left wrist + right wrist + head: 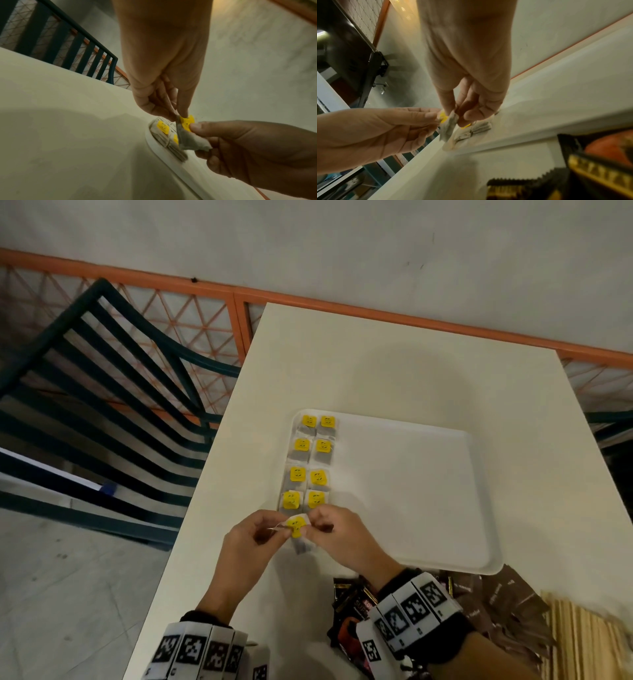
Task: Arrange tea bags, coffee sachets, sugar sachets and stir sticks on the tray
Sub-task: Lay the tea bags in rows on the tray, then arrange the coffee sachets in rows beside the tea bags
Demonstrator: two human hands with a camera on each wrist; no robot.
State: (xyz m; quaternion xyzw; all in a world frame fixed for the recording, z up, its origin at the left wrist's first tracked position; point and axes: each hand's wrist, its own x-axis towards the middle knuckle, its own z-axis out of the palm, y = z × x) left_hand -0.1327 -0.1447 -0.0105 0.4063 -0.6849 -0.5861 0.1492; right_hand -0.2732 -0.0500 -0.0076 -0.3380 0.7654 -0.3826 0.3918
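Both hands hold one tea bag (297,534) with a yellow tag just above the near left corner of the white tray (428,491). My left hand (263,529) pinches its left side and my right hand (325,525) pinches the right. In the left wrist view the grey tea bag (190,142) hangs between the left hand (173,108) and the right hand (240,142). The right wrist view shows that tea bag (448,125) between fingertips. Several tea bags (310,462) lie in two columns along the tray's left side.
The tray sits on a white table (376,364). Dark coffee sachets (349,607), brown sugar sachets (496,594) and wooden stir sticks (579,642) lie at the table's near right edge. A dark green bench (102,392) stands to the left, an orange fence (205,302) behind.
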